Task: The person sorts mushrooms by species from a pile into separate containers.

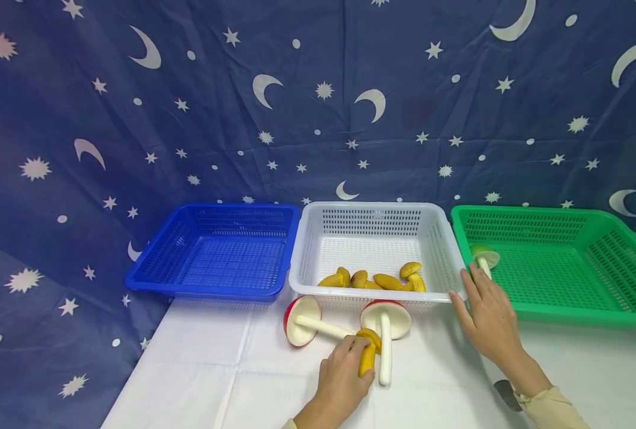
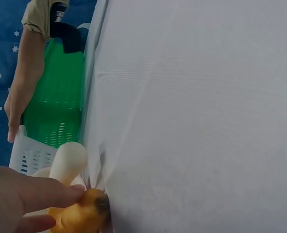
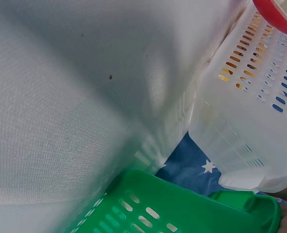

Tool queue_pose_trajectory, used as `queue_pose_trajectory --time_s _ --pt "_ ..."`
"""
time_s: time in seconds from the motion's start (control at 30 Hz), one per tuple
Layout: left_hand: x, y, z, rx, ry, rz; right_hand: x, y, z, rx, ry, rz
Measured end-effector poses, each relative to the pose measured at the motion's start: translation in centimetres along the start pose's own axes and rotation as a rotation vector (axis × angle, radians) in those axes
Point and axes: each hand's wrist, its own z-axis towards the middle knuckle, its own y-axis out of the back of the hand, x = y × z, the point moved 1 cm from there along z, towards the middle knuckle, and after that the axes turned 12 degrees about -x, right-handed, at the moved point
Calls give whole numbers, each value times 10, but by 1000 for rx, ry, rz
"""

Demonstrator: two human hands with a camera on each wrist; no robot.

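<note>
My left hand (image 1: 341,375) pinches a toy yellow mushroom (image 1: 367,362) by its stem, low over the white cloth. The left wrist view shows the stem's yellow butt end (image 2: 85,213) beside the fingers. Two red-capped mushrooms with white stems lie about it: one (image 1: 303,322) points its stem toward the left hand, the other (image 1: 385,351) lies just right of the yellow one. My right hand (image 1: 492,322), fingers extended, rests by the front right corner of the white basket (image 1: 371,297). Little of this hand shows in the right wrist view.
Several yellow mushrooms (image 1: 374,280) lie along the white basket's front wall. The blue basket (image 1: 205,292) stands on the left. Inside the green basket (image 1: 575,313) on the right, a green-capped mushroom (image 1: 489,257) leans near the left wall. A starry blue curtain (image 1: 318,119) hangs behind.
</note>
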Motion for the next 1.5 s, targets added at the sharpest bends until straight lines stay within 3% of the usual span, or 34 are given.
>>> queue_pose_trajectory --time_s 0.2,0.4,0.63,0.9,1.13,1.5 --pt "2 -5 -1 0 -4 -90 0 0 -3 -2 0 -11" --pt "7 0 4 -11 1 -216 0 -2 -2 -8 3 -11" --pt "3 17 8 15 61 -293 0 -1 1 -12 6 -9" --pt "-7 45 14 -19 43 -341 -1 -2 -1 -14 7 -7" --pt "-7 63 34 -103 -3 -390 -1 -3 -1 -28 9 -5" --pt "8 83 74 -181 6 -384 -1 -4 -2 -23 13 -25"
